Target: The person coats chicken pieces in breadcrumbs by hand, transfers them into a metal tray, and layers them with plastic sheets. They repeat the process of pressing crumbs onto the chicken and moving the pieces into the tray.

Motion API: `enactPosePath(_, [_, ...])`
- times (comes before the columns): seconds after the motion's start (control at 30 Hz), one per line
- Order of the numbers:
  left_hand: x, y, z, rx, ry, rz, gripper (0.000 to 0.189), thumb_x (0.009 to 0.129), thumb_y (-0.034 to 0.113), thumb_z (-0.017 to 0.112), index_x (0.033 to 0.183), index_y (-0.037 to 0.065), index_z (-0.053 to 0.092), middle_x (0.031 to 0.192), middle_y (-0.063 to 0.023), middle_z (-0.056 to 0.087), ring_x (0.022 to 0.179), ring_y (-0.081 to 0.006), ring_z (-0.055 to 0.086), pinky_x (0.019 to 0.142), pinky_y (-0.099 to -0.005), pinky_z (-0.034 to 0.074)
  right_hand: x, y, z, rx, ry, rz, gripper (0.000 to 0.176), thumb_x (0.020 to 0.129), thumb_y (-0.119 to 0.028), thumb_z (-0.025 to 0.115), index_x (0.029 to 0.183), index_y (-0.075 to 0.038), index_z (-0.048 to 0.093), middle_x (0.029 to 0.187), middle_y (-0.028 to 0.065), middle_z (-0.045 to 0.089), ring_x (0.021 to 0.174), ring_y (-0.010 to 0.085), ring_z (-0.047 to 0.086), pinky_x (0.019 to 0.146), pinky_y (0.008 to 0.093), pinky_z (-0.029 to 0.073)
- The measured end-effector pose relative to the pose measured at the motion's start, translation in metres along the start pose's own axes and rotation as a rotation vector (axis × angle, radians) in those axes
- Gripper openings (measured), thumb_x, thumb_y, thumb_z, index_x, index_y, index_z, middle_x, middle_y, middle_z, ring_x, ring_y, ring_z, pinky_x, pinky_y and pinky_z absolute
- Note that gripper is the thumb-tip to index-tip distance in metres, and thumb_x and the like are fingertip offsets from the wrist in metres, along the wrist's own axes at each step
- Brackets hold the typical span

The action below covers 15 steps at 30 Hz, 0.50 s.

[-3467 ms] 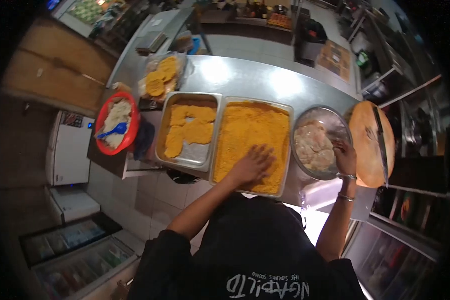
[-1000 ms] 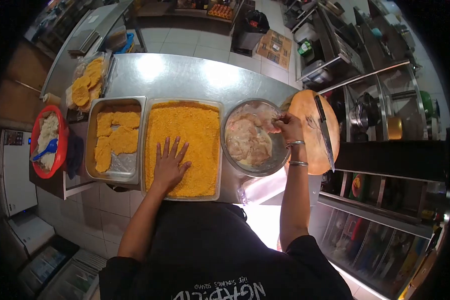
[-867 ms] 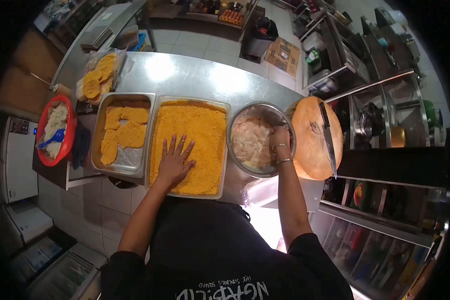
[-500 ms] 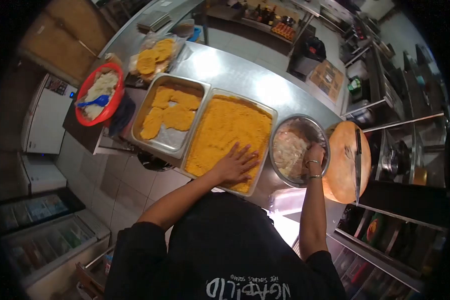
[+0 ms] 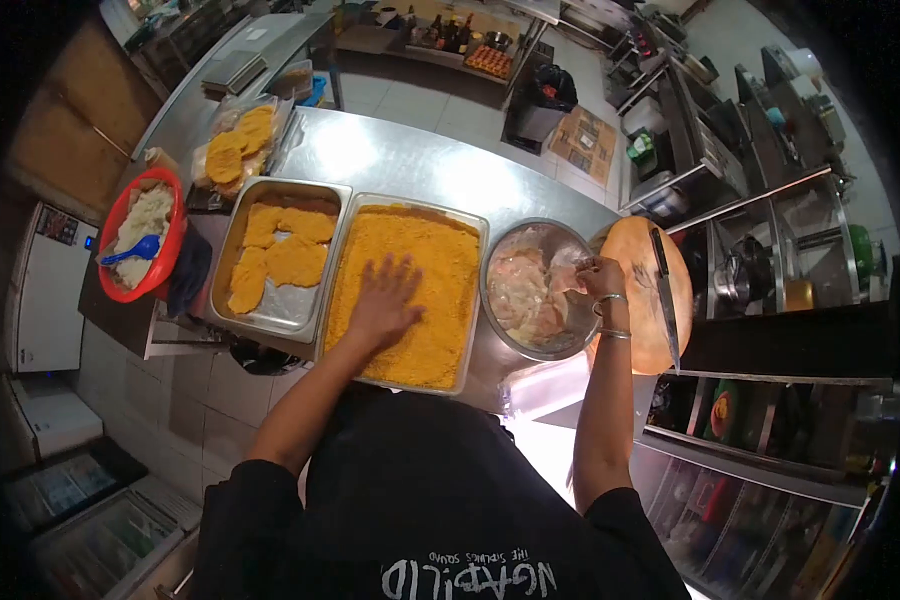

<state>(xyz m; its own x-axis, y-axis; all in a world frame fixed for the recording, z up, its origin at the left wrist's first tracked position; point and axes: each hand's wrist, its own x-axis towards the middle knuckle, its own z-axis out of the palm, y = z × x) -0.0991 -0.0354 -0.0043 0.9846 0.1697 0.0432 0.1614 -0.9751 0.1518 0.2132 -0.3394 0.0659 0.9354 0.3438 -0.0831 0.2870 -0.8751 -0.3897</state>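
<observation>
My left hand lies with fingers spread on the orange breadcrumbs filling a metal tray. At the right rim of a steel bowl, my right hand is closed on a piece of raw meat, pale and wet. More raw meat sits in the bowl in cloudy liquid. Left of the crumbs, a deeper metal pan contains several flat, crumb-coated pieces.
Right of the bowl, a knife lies on a round wooden board. A red basin with white food and a blue scoop stands at far left. Behind the pan are bagged coated pieces. Shelving borders the right side.
My left hand has shifted left across the crumbs. My right hand has risen from inside the bowl to its rim with a piece of raw meat. The view has turned slightly.
</observation>
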Motion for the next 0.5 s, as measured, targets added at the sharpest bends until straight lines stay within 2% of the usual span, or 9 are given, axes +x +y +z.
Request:
enactPosePath(0.07, [-0.006,-0.017,0.006,-0.027,0.020,-0.018,0.072,0.098,0.057,0.037,0.155,0.016,0.026,0.163,-0.0125,0.017,0.150,-0.0372,0.007,0.119,-0.0573,-0.003,-0.009,-0.011,-0.021,0.358,-0.097,0.029,0.018,0.071,-0.003,0.069,0.088,-0.001,0.072,0.076,0.0092,0.070,0.066,0.0154,0.066,0.059,0.0291,0.052])
enactPosePath(0.1, [-0.007,-0.022,0.004,-0.046,0.038,-0.044,0.074,0.098,0.059,0.036,0.156,0.015,0.024,0.163,-0.0136,0.014,0.150,-0.0388,0.004,0.119,-0.0566,-0.005,-0.011,-0.013,-0.028,0.369,-0.099,-0.025,0.018,0.072,0.002,0.066,0.090,0.003,0.070,0.077,0.0068,0.069,0.065,0.0121,0.064,0.058,0.0250,0.050])
enactPosePath(0.23, [-0.027,-0.020,-0.003,-0.090,-0.034,0.079,0.079,0.094,0.063,0.040,0.156,0.017,0.025,0.164,-0.0107,0.013,0.151,-0.0366,0.005,0.119,-0.0563,-0.003,-0.024,-0.022,-0.048,0.490,-0.154,0.023,0.019,0.072,0.002,0.066,0.090,0.001,0.072,0.077,0.0078,0.071,0.068,0.0121,0.065,0.059,0.0255,0.051])
enactPosePath(0.3, [-0.035,-0.021,-0.006,-0.098,-0.100,0.167,0.088,0.090,0.072,0.039,0.157,0.017,0.022,0.164,-0.0110,0.013,0.151,-0.0374,0.002,0.119,-0.0552,-0.005,-0.032,-0.031,-0.053,0.532,-0.171,-0.013,0.019,0.073,0.004,0.065,0.092,0.003,0.069,0.081,0.0073,0.070,0.070,0.0115,0.064,0.060,0.0248,0.050])
enactPosePath(0.4, [-0.034,-0.025,-0.007,-0.096,-0.095,0.120,0.091,0.088,0.075,0.038,0.157,0.018,0.021,0.164,-0.0095,0.012,0.151,-0.0363,0.000,0.120,-0.0543,-0.006,-0.043,-0.048,-0.065,0.512,-0.183,-0.061,0.017,0.074,0.004,0.065,0.091,0.005,0.066,0.083,0.0065,0.069,0.073,0.0111,0.064,0.063,0.0243,0.050])
enactPosePath(0.47, [-0.036,-0.026,-0.009,-0.108,-0.093,0.088,0.091,0.088,0.074,0.039,0.157,0.017,0.022,0.164,-0.0088,0.013,0.151,-0.0358,0.002,0.120,-0.0536,-0.006,-0.051,-0.061,-0.068,0.603,-0.217,-0.041,0.016,0.076,0.005,0.064,0.092,0.006,0.064,0.082,0.0059,0.067,0.075,0.0106,0.063,0.066,0.0240,0.050])
enactPosePath(0.5, [-0.038,-0.027,-0.011,-0.118,-0.087,0.064,0.090,0.088,0.074,0.040,0.156,0.017,0.023,0.164,-0.0081,0.013,0.151,-0.0353,0.003,0.120,-0.0529,-0.005,-0.057,-0.073,-0.074,0.582,-0.234,-0.100,0.016,0.076,0.006,0.064,0.092,0.006,0.064,0.082,0.0055,0.067,0.075,0.0107,0.063,0.067,0.0242,0.051])
